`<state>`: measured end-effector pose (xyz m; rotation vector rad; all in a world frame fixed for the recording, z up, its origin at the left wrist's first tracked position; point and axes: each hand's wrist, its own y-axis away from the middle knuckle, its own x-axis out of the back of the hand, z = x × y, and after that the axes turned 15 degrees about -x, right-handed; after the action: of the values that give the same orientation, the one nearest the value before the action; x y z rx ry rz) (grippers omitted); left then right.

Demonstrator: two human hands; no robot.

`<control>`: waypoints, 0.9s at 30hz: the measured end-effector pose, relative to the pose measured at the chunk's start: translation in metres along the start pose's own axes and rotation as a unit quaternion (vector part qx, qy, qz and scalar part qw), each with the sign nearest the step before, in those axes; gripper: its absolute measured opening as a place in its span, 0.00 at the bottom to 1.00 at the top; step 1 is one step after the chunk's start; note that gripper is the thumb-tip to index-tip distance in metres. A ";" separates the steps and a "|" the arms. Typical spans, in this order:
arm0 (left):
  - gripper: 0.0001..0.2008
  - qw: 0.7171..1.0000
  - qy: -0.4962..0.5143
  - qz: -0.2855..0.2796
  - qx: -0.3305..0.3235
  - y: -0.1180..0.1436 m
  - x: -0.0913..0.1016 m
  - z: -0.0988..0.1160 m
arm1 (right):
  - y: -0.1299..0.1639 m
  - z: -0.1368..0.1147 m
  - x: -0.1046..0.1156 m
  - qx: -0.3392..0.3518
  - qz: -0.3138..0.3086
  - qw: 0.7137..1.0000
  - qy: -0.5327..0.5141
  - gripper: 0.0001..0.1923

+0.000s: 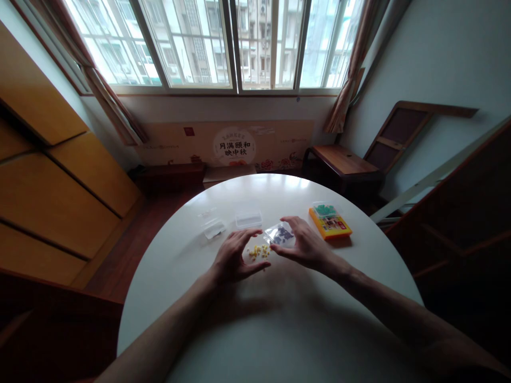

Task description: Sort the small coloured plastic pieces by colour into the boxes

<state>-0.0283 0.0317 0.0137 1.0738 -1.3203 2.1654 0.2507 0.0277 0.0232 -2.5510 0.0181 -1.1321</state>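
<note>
My right hand (302, 242) is around the right side of a small clear plastic box (272, 232), fingers at its far edge and thumb at its near edge. Dark grey-purple pieces (282, 235) show through the clear plastic. My left hand (236, 254) is curved, thumb and fingers apart, with nothing gripped between them. A loose pile of small yellow and white pieces (259, 252) lies on the white round table (239, 340) between my two hands, just below the box.
Behind my left hand are a clear rectangular container (248, 219) and a smaller clear container (214, 230). To the right lies an orange-yellow box (334, 227), with a clear container of green pieces (324, 209) on it. A wooden chair (345, 159) stands beyond the table.
</note>
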 end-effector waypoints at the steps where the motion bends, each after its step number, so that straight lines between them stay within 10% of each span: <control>1: 0.37 1.000 -0.003 0.011 0.008 0.001 -0.001 -0.002 | -0.003 -0.004 -0.009 0.010 -0.005 1.000 -0.010 0.37; 12: 0.32 0.995 0.053 0.048 0.067 0.010 -0.001 -0.020 | -0.007 0.010 -0.038 0.049 -0.021 0.995 -0.084 0.28; 27: 0.31 0.976 0.162 0.096 0.111 0.012 0.003 -0.018 | -0.001 -0.005 -0.040 0.151 0.001 0.982 0.114 0.25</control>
<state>-0.0457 0.0414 0.0040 0.6458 -1.0906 2.5484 0.2197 0.0330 -0.0017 -2.1483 -0.0864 -1.3114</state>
